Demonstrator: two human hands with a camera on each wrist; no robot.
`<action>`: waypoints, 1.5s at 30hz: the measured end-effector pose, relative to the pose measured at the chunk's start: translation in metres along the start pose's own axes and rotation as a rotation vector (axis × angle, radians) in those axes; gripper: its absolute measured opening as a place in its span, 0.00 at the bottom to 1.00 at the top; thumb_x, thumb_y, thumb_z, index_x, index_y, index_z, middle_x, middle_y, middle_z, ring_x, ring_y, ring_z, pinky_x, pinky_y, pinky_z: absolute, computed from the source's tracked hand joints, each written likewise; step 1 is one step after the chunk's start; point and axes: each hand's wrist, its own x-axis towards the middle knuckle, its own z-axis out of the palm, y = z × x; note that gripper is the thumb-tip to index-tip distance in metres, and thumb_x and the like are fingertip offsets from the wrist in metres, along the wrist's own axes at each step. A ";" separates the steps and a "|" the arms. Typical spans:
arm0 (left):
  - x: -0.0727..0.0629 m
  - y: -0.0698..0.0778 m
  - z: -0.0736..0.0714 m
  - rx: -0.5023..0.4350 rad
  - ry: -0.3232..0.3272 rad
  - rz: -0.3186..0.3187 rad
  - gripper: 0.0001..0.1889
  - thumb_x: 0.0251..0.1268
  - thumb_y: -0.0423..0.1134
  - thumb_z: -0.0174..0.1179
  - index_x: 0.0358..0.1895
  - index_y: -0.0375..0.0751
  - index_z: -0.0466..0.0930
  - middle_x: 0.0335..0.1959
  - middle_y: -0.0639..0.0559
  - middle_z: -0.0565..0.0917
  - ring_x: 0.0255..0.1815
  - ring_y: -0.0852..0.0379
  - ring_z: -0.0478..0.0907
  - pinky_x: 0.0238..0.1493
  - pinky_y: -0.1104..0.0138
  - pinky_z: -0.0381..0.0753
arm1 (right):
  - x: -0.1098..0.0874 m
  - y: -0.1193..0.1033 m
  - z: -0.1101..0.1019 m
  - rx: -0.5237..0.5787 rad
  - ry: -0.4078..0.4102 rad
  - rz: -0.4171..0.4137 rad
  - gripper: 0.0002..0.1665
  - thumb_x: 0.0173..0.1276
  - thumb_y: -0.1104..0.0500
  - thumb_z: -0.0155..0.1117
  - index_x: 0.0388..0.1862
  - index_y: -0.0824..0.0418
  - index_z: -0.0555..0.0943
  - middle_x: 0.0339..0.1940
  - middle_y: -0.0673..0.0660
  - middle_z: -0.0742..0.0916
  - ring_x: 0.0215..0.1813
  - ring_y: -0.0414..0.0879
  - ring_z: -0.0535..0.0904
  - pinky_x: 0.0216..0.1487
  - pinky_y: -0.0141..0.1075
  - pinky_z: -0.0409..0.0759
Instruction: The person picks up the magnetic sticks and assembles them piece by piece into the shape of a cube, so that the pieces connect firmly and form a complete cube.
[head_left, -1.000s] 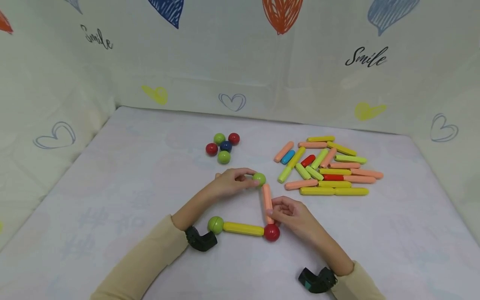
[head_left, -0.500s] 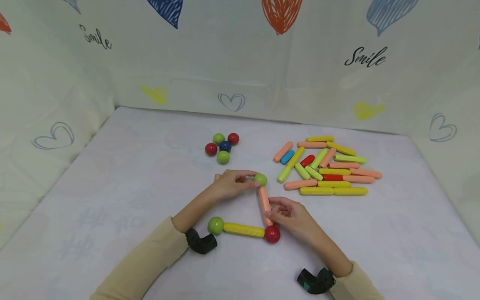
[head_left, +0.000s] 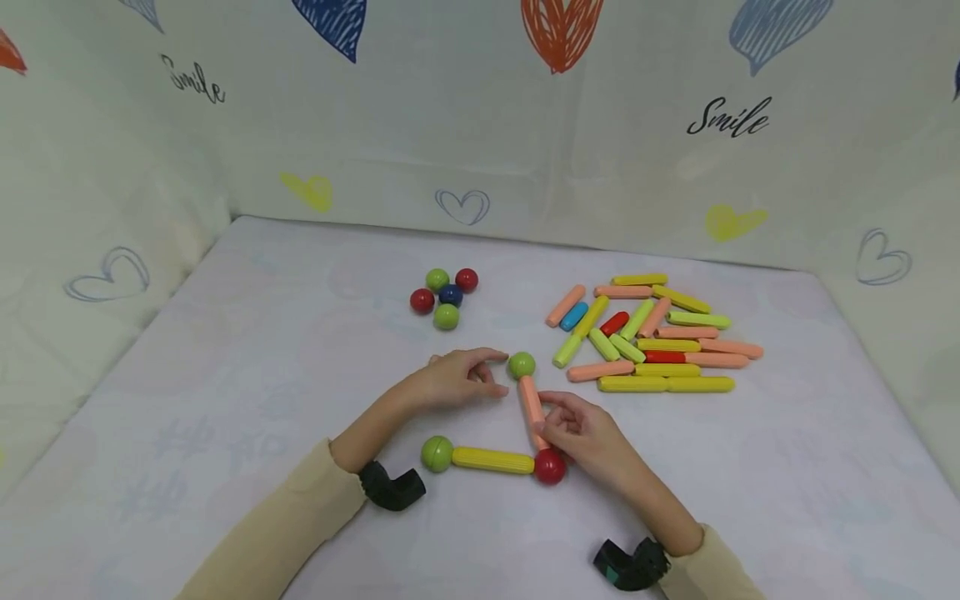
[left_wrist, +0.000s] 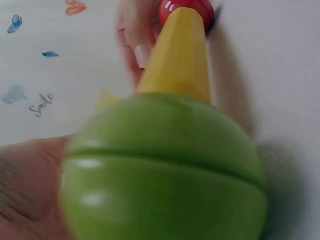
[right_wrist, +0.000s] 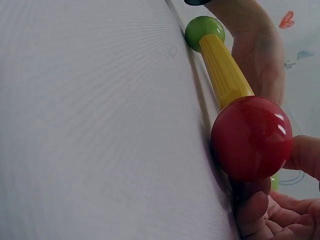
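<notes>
On the table, a yellow stick point(head_left: 492, 460) joins a green ball point(head_left: 437, 453) at its left end to a red ball point(head_left: 550, 467) at its right. From the red ball a peach stick point(head_left: 530, 404) runs away from the person, with a second green ball point(head_left: 521, 365) at its far end. My right hand point(head_left: 588, 427) pinches the peach stick between thumb and fingers near the red ball. Just left of the far green ball is my left hand point(head_left: 461, 379), thumb and forefinger spread, holding nothing. In the right wrist view, the red ball point(right_wrist: 252, 139) hides most of the peach stick.
A cluster of loose red, green and blue balls point(head_left: 446, 317) lies at the back middle. Several yellow, peach, green, red and blue sticks point(head_left: 666, 384) lie scattered at the back right. A printed white cloth point(head_left: 375, 125) hangs behind the table.
My left hand has let go of the far green ball and drawn slightly left. The peach stick's far end has swung left to that ball. The yellow-stick piece has shifted slightly right.
</notes>
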 end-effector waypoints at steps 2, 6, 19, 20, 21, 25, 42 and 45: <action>-0.008 0.000 -0.001 0.010 -0.060 0.002 0.22 0.58 0.49 0.62 0.55 0.49 0.73 0.29 0.57 0.78 0.30 0.60 0.71 0.46 0.61 0.65 | 0.000 0.001 0.001 0.005 -0.001 -0.006 0.30 0.64 0.57 0.63 0.62 0.65 0.69 0.29 0.55 0.78 0.25 0.41 0.72 0.26 0.28 0.72; -0.029 -0.003 0.001 0.048 -0.170 0.044 0.14 0.56 0.49 0.64 0.41 0.49 0.75 0.26 0.57 0.77 0.26 0.60 0.72 0.31 0.69 0.69 | 0.000 0.001 0.002 0.028 -0.007 -0.008 0.29 0.64 0.58 0.62 0.63 0.65 0.67 0.29 0.55 0.78 0.24 0.41 0.72 0.27 0.28 0.73; -0.080 -0.023 0.019 0.058 -0.104 0.168 0.08 0.54 0.48 0.66 0.36 0.57 0.78 0.26 0.66 0.75 0.33 0.63 0.69 0.35 0.70 0.69 | 0.001 0.000 0.005 0.070 0.023 0.025 0.27 0.63 0.62 0.62 0.57 0.65 0.63 0.31 0.57 0.79 0.25 0.42 0.74 0.29 0.28 0.75; -0.082 -0.024 0.020 0.051 -0.101 0.164 0.08 0.54 0.49 0.66 0.36 0.58 0.78 0.27 0.67 0.75 0.34 0.63 0.69 0.35 0.70 0.68 | 0.001 0.000 0.005 0.068 0.025 0.026 0.26 0.63 0.62 0.62 0.56 0.65 0.63 0.31 0.57 0.79 0.25 0.42 0.74 0.29 0.28 0.76; -0.083 -0.025 0.020 0.040 -0.098 0.160 0.08 0.54 0.49 0.66 0.36 0.58 0.78 0.27 0.67 0.75 0.34 0.62 0.69 0.36 0.70 0.68 | 0.001 0.000 0.006 0.066 0.029 0.027 0.25 0.63 0.62 0.62 0.55 0.65 0.64 0.31 0.57 0.79 0.25 0.42 0.74 0.29 0.28 0.76; -0.083 -0.030 0.020 -0.036 -0.121 0.156 0.08 0.54 0.49 0.66 0.36 0.58 0.79 0.28 0.66 0.77 0.34 0.62 0.70 0.36 0.69 0.70 | 0.000 -0.002 0.006 0.058 0.044 0.038 0.24 0.62 0.61 0.63 0.53 0.64 0.64 0.30 0.57 0.79 0.25 0.43 0.75 0.29 0.29 0.77; -0.073 -0.033 0.018 -0.151 -0.174 0.213 0.07 0.54 0.45 0.67 0.34 0.52 0.81 0.26 0.61 0.78 0.30 0.62 0.72 0.34 0.72 0.71 | -0.004 0.000 -0.012 -0.031 0.017 0.007 0.26 0.62 0.55 0.64 0.55 0.63 0.68 0.33 0.58 0.80 0.27 0.46 0.78 0.30 0.33 0.79; -0.073 -0.033 0.018 -0.156 -0.174 0.210 0.07 0.53 0.45 0.67 0.34 0.52 0.81 0.26 0.61 0.78 0.30 0.62 0.71 0.34 0.71 0.71 | -0.005 -0.001 -0.023 -0.092 0.059 -0.039 0.22 0.63 0.57 0.63 0.53 0.64 0.72 0.36 0.58 0.81 0.32 0.46 0.79 0.33 0.30 0.79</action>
